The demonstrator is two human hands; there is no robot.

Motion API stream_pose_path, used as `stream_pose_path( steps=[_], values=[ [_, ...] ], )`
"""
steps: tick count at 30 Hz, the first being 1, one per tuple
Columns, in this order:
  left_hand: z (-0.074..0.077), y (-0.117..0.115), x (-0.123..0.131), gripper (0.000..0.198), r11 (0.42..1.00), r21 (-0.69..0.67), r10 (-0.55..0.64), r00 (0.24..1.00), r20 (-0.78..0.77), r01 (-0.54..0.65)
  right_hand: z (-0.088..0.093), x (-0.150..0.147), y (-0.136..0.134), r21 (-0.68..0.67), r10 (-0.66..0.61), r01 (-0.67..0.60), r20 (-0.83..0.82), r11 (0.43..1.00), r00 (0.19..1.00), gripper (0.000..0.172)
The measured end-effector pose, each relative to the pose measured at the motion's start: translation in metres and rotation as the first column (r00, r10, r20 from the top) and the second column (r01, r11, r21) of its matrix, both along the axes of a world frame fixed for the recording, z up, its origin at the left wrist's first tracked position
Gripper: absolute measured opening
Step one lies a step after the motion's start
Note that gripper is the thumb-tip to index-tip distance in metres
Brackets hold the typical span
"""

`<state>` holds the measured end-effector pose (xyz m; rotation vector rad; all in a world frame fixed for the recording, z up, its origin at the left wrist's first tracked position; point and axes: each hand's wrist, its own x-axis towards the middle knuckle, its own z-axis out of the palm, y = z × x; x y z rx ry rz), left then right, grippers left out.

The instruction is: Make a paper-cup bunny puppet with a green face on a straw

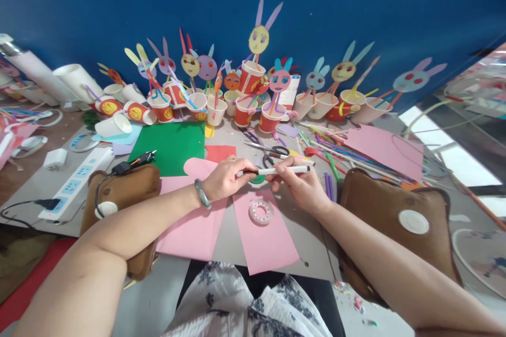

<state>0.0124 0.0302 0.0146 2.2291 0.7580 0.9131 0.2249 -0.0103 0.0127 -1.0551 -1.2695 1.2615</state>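
my hands meet near the middle of the frame, both grasping a white marker (299,169): my left hand (226,179) pinches its black end, my right hand (303,188) holds the white barrel. the marker lies level above the surface (310,245). just below it in the frame, a tape roll (261,221) rests on a pink sheet (271,253). scissors (281,151) lie just above my right hand; a green sheet (169,142) sits left of centre.
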Motion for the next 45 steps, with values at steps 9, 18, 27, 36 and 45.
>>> stream_pose_path(
  steps=[9,18,27,36,45],
  values=[
    [0.001,0.02,-0.001,0.038,0.987,0.149,0.077,0.986,-0.15,-0.055,-0.01,0.035,0.02,0.521,-0.6,0.377,0.371,0.766,0.708,0.022],
    [-0.009,0.019,-0.001,0.043,0.994,0.104,0.069,0.857,-0.51,-0.018,-0.023,0.037,0.032,0.548,-0.522,0.166,0.595,0.82,0.611,0.029],
    [-0.015,0.025,-0.005,0.03,0.99,0.099,0.132,0.858,-0.497,-0.095,-0.023,0.03,0.03,0.616,-0.503,0.0,0.643,0.788,0.578,0.028],
    [-0.011,0.028,-0.01,0.018,0.982,0.097,0.191,0.868,-0.458,-0.164,0.008,0.013,0.018,0.52,-0.44,-0.24,0.841,0.82,0.316,0.026],
    [-0.011,0.029,-0.008,0.027,0.954,0.074,0.296,0.871,-0.392,-0.291,0.019,-0.035,0.082,0.177,-0.21,-0.239,0.971,0.955,-0.118,0.034]
  ],
)
